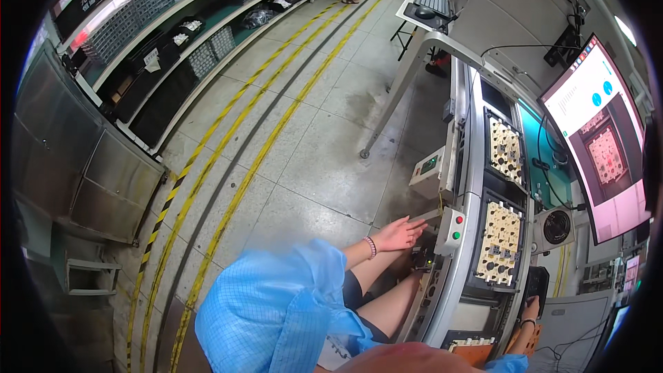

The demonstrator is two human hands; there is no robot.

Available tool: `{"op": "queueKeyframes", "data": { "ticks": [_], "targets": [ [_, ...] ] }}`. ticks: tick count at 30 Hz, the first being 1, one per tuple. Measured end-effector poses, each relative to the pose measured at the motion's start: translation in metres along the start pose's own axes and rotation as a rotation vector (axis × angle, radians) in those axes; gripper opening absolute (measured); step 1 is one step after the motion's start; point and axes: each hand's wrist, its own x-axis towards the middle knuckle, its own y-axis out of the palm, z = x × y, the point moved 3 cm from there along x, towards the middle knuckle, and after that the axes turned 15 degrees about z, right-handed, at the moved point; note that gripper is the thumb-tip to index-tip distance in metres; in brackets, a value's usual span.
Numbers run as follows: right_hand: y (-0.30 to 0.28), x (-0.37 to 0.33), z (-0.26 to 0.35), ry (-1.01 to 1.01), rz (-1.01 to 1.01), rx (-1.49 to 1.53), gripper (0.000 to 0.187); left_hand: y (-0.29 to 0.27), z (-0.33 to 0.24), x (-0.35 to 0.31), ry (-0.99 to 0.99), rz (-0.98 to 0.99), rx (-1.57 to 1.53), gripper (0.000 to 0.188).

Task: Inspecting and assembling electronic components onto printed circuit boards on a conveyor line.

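Observation:
My left hand [395, 236] hangs over my lap with its fingers stretched out, and nothing shows in it. Close to its fingertips is a pale control box [450, 232] with a red and a green button on the edge of the conveyor line. My right hand [530, 309] is beyond the line, at the edge of a black tray-like thing [535, 282]. It is small in view, and whether its fingers grip anything is unclear. Between the hands, a black-framed fixture [500, 243] carries cream-coloured blocks with dark round parts.
A second such fixture [505, 149] sits farther up the line. An orange fixture [472, 354] is at the near end. A monitor [599, 141] stands at the right, above a small fan [556, 226]. Shelves [200, 0] with trays line the left. People in blue are at the back.

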Motion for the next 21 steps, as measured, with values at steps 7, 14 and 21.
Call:
{"op": "queueKeyframes", "data": {
  "ticks": [7,14,21],
  "targets": [
    [-0.01,0.001,0.032,0.003,-0.011,0.062,0.022,0.002,-0.005,0.0,0.006,0.034,0.009,0.052],
    [-0.011,0.001,0.025,-0.058,-0.016,0.063,0.028,0.004,-0.005,0.005,-0.021,0.015,0.018,0.052],
    [-0.012,0.004,0.033,-0.058,-0.055,0.046,0.022,0.004,-0.006,0.003,-0.032,0.088,0.005,0.052]
  ]
}}
